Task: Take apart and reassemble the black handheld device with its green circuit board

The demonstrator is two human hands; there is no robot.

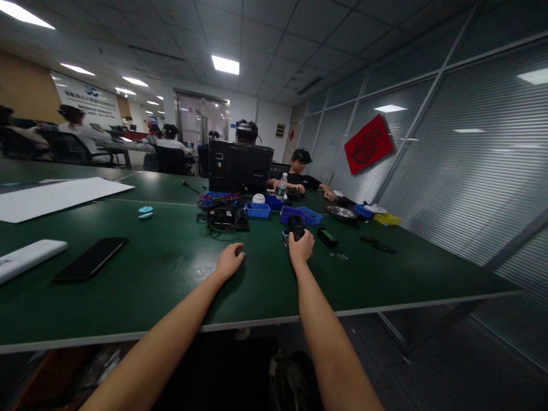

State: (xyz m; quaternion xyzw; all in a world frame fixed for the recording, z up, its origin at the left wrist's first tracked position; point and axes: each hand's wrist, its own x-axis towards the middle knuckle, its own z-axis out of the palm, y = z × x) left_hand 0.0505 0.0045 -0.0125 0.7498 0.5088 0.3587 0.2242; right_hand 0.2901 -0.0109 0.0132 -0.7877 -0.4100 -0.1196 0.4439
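Boxy object in right hand

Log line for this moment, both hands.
left hand: nothing visibly held | right hand: holding black object | nearby: black-green box

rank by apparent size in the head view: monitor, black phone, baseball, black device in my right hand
1. Monitor
2. Black phone
3. Black device in your right hand, partly covered
4. Baseball
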